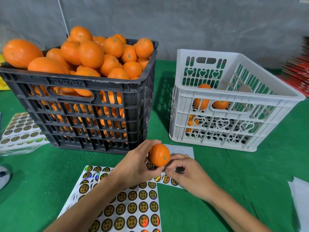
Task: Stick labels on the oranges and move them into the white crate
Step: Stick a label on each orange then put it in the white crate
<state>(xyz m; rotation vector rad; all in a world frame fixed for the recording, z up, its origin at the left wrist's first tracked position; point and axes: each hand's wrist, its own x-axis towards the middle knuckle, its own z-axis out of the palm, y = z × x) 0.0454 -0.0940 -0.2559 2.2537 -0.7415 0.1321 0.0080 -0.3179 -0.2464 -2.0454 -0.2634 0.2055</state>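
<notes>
Left hand (138,166) gripping orange (159,154) above label sheet (127,206) at desk's (250,190) near edge; right hand (187,173) pinching by its underside, contents unclear. White crate (234,104) toward far right.

Head camera looks forward and down, close over the table (217,198).

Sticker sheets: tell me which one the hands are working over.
The front sheet of round gold-and-black labels, lying under both forearms. The other stack of sheets sits far left beside the black plastic crate, untouched.
</notes>
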